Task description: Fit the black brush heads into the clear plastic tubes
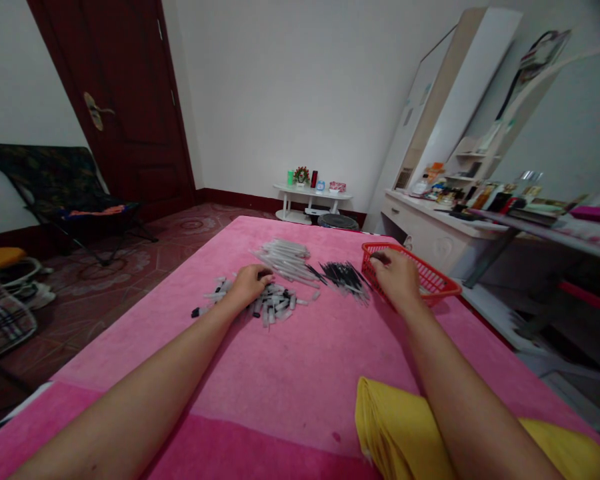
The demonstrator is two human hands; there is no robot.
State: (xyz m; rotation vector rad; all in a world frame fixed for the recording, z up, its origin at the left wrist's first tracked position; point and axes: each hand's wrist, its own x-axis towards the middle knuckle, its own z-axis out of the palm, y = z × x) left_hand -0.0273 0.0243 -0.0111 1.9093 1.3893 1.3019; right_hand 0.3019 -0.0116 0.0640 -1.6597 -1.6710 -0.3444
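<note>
Pink plush-cloth-covered surface (280, 380), small parts laid out in three groups, seemingly sorted by kind so each can be picked without digging through the others. Left hand (250, 287): fingers curled down at the loose heap of short translucent and black plastic caps (279, 307), left of centre — can't tell if it's gripping one, fingertips partly hidden. Heap is spread rather than stacked, probably so single pieces come away easily.

Beyond it, a bundle of long, whitish translucent plastic tubes (286, 259), mostly lying alongside one another, likely to keep them from tangling. Right of that, a bunch of thin black-and-clear plastic sticks (345, 275), roughly lined up, between the two hands — handy for either, I'd judge.

Right hand (397, 272): fingers bent inward at the left side of the red plastic lattice basket (436, 280), blocking part of it; can't tell whether it holds anything or touches the rim. Basket sits on the right, presumably for that arm's easy reach; contents mostly hidden.

Folded yellow cloth (395, 427) lies close to the person, partly under the right forearm, out of the way of the small parts.
</note>
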